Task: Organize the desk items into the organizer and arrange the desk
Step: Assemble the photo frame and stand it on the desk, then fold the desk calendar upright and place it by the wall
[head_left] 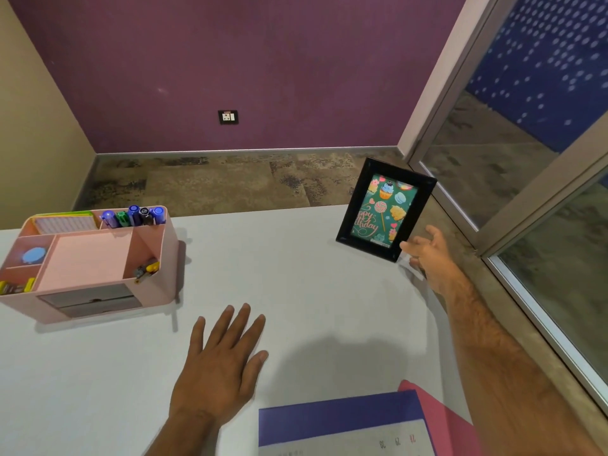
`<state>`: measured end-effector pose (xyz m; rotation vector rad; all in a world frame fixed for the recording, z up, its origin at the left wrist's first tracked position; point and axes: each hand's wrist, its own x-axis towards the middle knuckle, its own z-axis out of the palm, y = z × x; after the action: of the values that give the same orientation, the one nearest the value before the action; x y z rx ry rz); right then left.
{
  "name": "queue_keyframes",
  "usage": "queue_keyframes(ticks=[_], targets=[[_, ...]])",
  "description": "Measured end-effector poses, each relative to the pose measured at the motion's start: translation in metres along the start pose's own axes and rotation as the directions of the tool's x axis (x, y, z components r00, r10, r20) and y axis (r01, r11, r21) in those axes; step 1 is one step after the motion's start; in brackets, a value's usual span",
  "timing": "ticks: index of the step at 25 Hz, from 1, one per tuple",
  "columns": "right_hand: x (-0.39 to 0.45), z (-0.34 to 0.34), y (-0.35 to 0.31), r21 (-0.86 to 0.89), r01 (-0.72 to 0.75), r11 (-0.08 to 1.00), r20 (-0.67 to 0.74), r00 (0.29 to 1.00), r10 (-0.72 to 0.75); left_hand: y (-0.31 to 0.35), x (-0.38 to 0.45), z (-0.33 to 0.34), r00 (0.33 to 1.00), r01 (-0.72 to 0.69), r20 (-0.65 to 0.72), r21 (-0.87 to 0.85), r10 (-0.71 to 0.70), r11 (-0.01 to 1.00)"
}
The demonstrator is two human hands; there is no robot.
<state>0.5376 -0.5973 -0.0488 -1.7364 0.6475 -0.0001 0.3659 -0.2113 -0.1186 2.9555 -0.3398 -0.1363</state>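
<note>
A pink desk organizer [98, 258] stands at the desk's left, holding several markers [135, 216], a notepad [65, 222], a blue round item [34, 255] and small clips. A black picture frame [385, 209] with a birthday print stands upright at the desk's far right corner. My right hand [427, 255] reaches to the frame's lower right corner with loosely spread fingers, just beside it; whether it touches is unclear. My left hand [223, 366] lies flat, palm down, on the white desk [296, 291].
A blue-and-white paper on a pink folder [345, 422] lies at the near right edge. The desk's right edge runs along a glass door [526, 192]. Carpeted floor and a purple wall lie beyond the far edge.
</note>
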Motion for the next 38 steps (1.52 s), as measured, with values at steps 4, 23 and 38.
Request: queue_keyframes(ticks=[4, 23, 38], targets=[[-0.044, -0.012, 0.021, -0.007, 0.033, 0.999, -0.038, 0.999, -0.033, -0.003, 0.002, 0.000, 1.000, 0.012, 0.008, -0.062, -0.011, 0.998], [-0.333, -0.040, 0.148, -0.556, -0.133, 0.820, -0.169, 0.985, 0.046, 0.049, -0.189, -0.027, 0.930, 0.343, 0.182, -0.742, -0.319, 0.577], [-0.398, -0.040, 0.117, -0.289, -0.243, 0.926, -0.211, 0.959, 0.186, 0.107, -0.239, -0.078, 0.811, 0.510, 0.458, -0.859, -0.364, 0.055]])
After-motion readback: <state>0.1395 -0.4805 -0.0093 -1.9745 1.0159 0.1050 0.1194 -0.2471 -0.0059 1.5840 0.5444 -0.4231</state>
